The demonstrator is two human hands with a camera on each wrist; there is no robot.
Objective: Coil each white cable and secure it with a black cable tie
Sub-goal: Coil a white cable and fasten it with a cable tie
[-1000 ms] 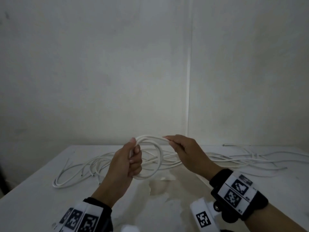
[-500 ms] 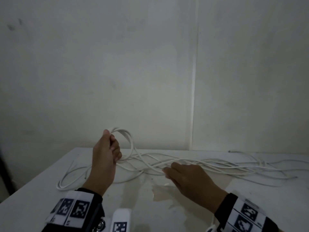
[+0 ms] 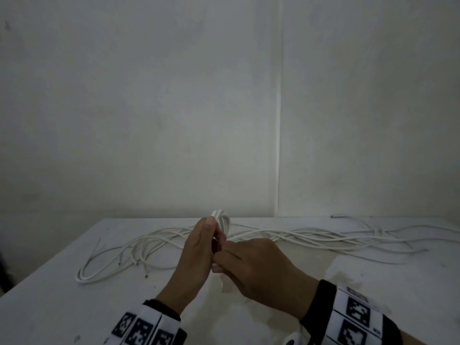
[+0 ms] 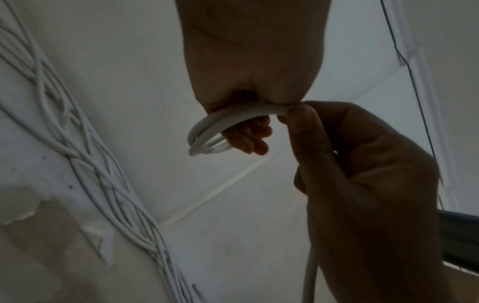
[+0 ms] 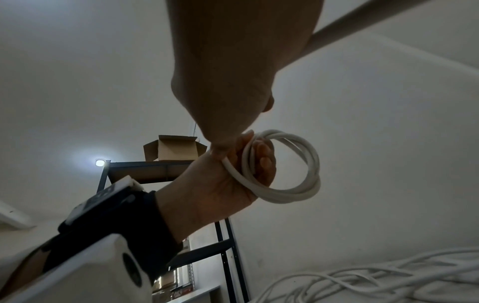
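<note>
My left hand grips a small coil of white cable above the table; the loops stick out past its curled fingers. From below, the coil shows up to three turns. My right hand is pressed against the left and pinches the cable at the coil's edge between thumb and fingertips. A free length of that cable hangs below the right hand. Several loose white cables lie tangled across the far side of the table. No black cable tie is in view.
The white table meets a plain wall at the back. A peeled, stained patch marks the tabletop near my right wrist. Cable ends trail at the left. Behind me stand a dark metal shelf and a cardboard box.
My right hand rose from the cables on the table and joined the left hand with a length of cable. The left hand moved right and lower, still gripping the coil.
</note>
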